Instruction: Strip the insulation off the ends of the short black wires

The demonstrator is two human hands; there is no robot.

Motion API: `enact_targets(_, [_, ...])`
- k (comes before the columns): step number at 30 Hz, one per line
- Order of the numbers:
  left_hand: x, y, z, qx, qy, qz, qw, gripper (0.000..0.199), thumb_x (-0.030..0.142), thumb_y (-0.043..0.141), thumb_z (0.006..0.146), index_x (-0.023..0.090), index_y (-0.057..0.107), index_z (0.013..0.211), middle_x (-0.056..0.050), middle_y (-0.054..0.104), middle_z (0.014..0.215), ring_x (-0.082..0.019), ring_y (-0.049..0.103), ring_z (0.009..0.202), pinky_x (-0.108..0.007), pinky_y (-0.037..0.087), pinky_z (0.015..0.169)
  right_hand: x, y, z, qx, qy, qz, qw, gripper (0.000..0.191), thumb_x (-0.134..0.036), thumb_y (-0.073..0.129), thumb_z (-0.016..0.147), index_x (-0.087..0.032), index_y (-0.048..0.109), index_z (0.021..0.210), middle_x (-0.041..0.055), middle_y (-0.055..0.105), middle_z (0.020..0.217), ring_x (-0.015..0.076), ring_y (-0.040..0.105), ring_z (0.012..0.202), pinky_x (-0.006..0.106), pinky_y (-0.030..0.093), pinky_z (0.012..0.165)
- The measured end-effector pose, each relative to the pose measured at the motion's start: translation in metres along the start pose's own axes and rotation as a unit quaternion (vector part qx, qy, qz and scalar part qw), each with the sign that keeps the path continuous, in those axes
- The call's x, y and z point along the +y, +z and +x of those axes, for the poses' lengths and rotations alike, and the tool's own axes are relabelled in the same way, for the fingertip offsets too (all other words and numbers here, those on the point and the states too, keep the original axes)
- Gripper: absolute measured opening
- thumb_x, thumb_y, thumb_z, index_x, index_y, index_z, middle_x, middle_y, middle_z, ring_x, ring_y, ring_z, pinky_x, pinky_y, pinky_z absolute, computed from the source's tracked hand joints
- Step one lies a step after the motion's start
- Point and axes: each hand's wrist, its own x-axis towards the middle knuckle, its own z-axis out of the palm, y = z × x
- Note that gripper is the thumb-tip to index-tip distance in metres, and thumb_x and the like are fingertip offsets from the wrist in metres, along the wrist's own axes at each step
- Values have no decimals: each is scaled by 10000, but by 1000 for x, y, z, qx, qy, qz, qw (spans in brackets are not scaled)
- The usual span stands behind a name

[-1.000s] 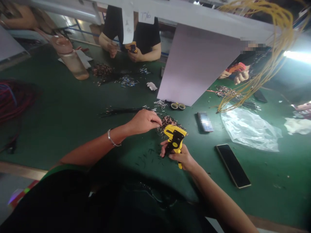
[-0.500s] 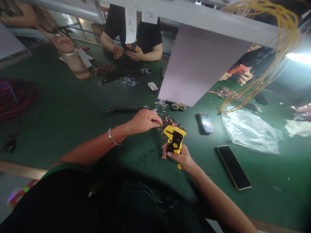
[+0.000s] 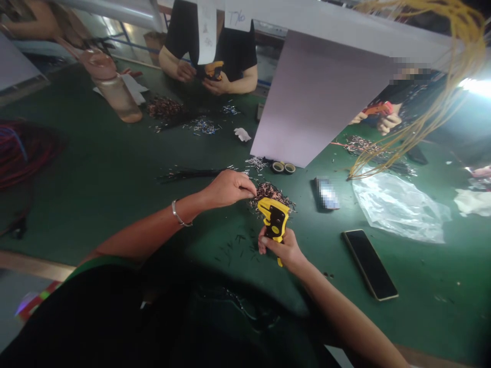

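Observation:
My left hand (image 3: pixel 232 190) is pinched closed beside a pile of short copper-tipped wire pieces (image 3: pixel 270 191); whatever lies between its fingertips is too small to make out. My right hand (image 3: pixel 284 247) is wrapped round the handle of a yellow and black hand tool (image 3: pixel 275 220), whose head points up and left at the pile's near edge. Behind my left hand lies a bundle of black wires (image 3: pixel 192 174). Small silvery terminals (image 3: pixel 256 163) are scattered beyond the pile. Dark snippets (image 3: pixel 230 250) lie on the green table (image 3: pixel 126 153) left of the tool.
Two tape rolls (image 3: pixel 284 167), a small box (image 3: pixel 327 194), a phone (image 3: pixel 370 264) and a clear plastic bag (image 3: pixel 402 207) lie right of the pile. A pale panel (image 3: pixel 307 97) rises behind. Yellow wires (image 3: pixel 418 128) hang at right. A bottle (image 3: pixel 117 97) stands back left. Co-workers hold tools across the table.
The yellow tool in my right hand has shifted slightly left and tilted a little. My left hand has hardly moved. Across the table, a co-worker's tool has turned.

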Motion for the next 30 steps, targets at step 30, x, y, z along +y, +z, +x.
enact_targets(30, [13,3,-10,72,72,174,979,248,185,509,873,205,743,792,-27,696,749,-129,619,703,-260,448,645,-15,-2,11,64,-79,114,988,247,-281,768,688,-188,620,862,22,648,716,203,620,656,397,530,692])
